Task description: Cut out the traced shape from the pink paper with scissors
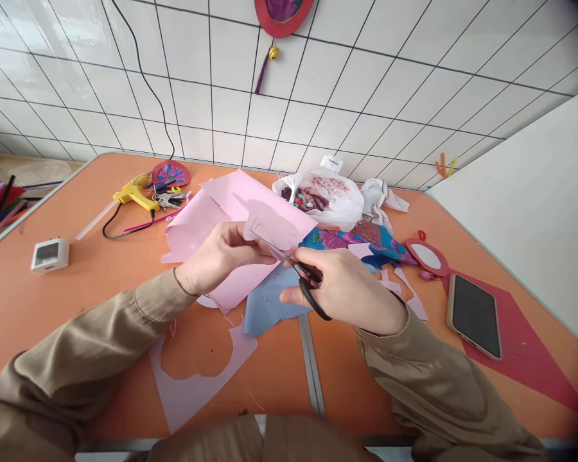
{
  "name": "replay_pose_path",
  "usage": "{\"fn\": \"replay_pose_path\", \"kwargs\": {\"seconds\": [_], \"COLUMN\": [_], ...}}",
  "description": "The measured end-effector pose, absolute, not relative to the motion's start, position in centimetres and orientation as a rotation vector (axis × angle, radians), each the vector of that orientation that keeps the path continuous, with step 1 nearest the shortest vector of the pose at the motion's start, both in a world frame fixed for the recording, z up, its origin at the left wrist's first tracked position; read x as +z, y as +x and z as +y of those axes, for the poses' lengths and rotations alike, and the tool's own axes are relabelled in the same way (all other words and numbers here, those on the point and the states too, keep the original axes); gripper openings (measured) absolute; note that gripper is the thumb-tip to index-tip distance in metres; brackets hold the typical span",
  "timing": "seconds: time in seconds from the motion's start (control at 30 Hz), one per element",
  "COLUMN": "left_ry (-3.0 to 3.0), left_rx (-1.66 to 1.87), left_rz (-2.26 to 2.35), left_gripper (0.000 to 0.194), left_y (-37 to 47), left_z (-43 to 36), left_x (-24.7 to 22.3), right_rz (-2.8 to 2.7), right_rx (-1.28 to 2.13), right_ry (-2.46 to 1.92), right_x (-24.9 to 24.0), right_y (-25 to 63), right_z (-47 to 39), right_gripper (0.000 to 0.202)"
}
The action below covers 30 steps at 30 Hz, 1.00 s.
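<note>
Pink piece [275,226], scraps [187,398], glue gun [135,190], phone [475,316]

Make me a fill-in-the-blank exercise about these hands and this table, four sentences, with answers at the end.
1. While the left hand pinches a pink piece, the ____ hand holds the scissors.
2. The glue gun is mostly ____ in colour.
3. The phone lies screen ____.
4. The wall behind the table is covered in white ____.

Missing words: right; yellow; up; tiles.
</note>
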<state>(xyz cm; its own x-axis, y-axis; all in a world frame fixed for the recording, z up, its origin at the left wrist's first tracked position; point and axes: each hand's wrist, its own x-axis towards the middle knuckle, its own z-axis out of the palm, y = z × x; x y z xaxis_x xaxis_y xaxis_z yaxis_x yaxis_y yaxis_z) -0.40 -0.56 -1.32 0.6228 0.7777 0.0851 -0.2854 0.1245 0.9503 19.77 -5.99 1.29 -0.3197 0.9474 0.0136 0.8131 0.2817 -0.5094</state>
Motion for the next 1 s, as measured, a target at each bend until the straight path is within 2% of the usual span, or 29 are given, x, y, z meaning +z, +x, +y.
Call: {"fn": "replay_pose_path", "kwargs": {"seconds": [0.17, 0.37, 0.6, 0.73, 0.83, 1.0], "left_ry": [0.874, 0.803, 0.83, 0.98, 1.072, 1.157], "left_rx": [0.772, 0.774, 0.819, 0.86, 0.888, 0.902], "left_rz": [0.308, 0.341, 0.584, 0.627, 0.692, 0.714], "left_gripper": [0.034, 0.046, 0.011, 0.028, 0.027, 0.027], "left_y": [-0.9, -0.9, -0.7, -1.0, -1.1, -1.1], "left_z": [0.5, 0.4, 0.1, 0.3, 0.2, -0.2], "left_x": [-2.1, -1.7, -1.2, -1.1, -1.0, -0.7], "right_rz": [-2.281, -2.305, -2.352, -2.326, -2.278, -2.109], "right_rx": [0.405, 0.222, 0.183, 0.162, 0.33, 0.93], "right_ry": [-1.656, -1.724, -1.76, -1.773, -1.74, -1.555], "right_x": [1.4, 1.4, 1.6, 1.9, 2.0, 1.9], "right_y": [19.7, 19.8, 20.0, 20.1, 20.4, 21.0], "right_z": [-6.3, -6.5, -6.5, -6.5, -6.4, -5.8], "right_gripper": [0.046, 0.032, 0.027, 0.023, 0.024, 0.034]}}
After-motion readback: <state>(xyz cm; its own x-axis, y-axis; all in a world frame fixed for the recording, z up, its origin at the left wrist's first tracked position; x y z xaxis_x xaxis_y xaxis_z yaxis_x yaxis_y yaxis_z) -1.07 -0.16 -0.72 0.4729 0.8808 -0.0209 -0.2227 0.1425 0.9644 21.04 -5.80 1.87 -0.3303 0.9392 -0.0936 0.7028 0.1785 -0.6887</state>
